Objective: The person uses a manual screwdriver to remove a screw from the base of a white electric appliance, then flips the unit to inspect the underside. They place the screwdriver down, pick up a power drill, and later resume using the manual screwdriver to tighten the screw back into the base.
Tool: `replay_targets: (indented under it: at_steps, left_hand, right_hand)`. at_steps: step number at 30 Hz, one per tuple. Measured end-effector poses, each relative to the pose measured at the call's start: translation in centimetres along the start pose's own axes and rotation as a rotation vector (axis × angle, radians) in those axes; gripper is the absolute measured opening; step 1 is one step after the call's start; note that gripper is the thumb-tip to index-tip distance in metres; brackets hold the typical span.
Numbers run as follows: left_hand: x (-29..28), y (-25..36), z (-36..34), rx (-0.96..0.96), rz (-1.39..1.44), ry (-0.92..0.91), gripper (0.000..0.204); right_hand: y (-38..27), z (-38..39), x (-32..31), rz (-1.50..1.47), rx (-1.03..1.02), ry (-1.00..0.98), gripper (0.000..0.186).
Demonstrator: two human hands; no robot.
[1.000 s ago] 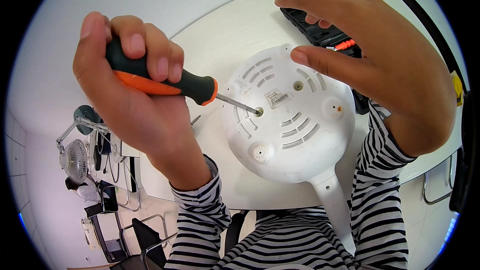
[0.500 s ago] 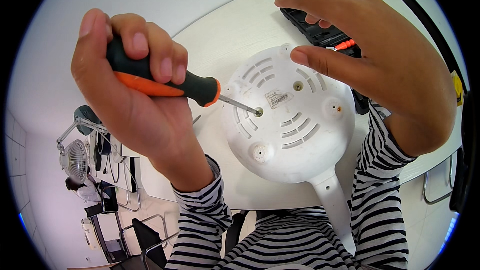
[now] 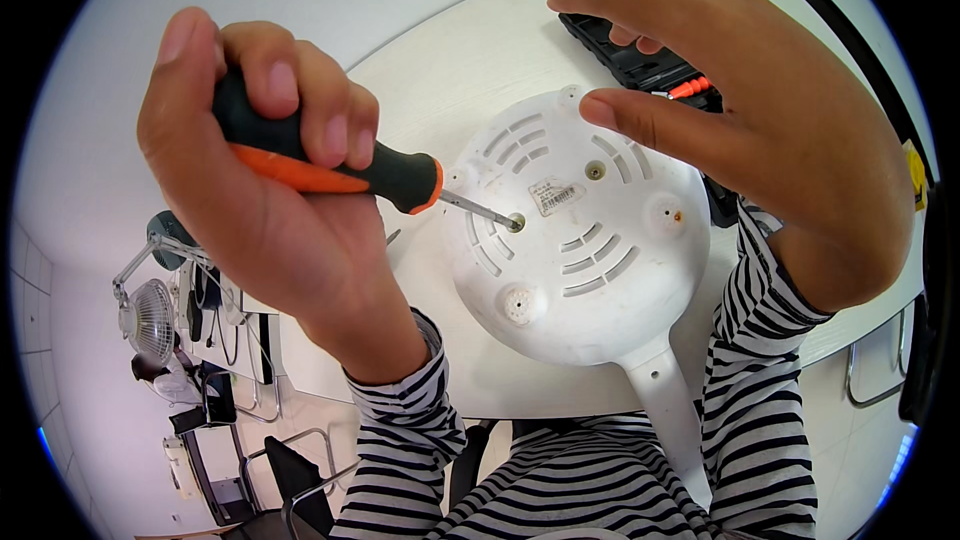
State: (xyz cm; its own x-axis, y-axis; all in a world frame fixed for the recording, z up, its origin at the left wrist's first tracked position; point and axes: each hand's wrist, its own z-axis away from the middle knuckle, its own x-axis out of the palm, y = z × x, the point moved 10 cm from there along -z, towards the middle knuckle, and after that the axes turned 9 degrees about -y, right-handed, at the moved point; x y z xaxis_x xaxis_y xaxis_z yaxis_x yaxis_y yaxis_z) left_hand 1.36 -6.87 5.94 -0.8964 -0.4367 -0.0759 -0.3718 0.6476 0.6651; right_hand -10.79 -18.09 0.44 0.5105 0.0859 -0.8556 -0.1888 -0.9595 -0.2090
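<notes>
Shifted slightly higher, the left hand (image 3: 255, 215) wraps snugly around a black-and-orange screwdriver (image 3: 400, 175), its steel shaft (image 3: 478, 206) slanting rightward into a round white plastic housing (image 3: 622, 208), the right hand (image 3: 760, 130) open, empty.

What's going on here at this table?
A person's left hand grips a screwdriver, its tip in a hole in a round white appliance lying on the table. The right hand is spread open by the appliance's far edge, near a black case; whether the thumb touches is unclear.
</notes>
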Motion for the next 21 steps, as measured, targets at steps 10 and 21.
replay_targets:
  at_steps: [10,21]
  left_hand:
    - [1.9,-0.4,-0.2,-0.022,0.072,-0.206,0.018]
    - [5.0,-1.5,-0.3,-0.135,0.576,-0.874,0.025]
  right_hand:
    - [0.2,0.1,0.1,0.007,0.042,-0.015,0.050]
    - [0.1,0.2,-0.3,-0.074,0.061,-0.008,0.046]
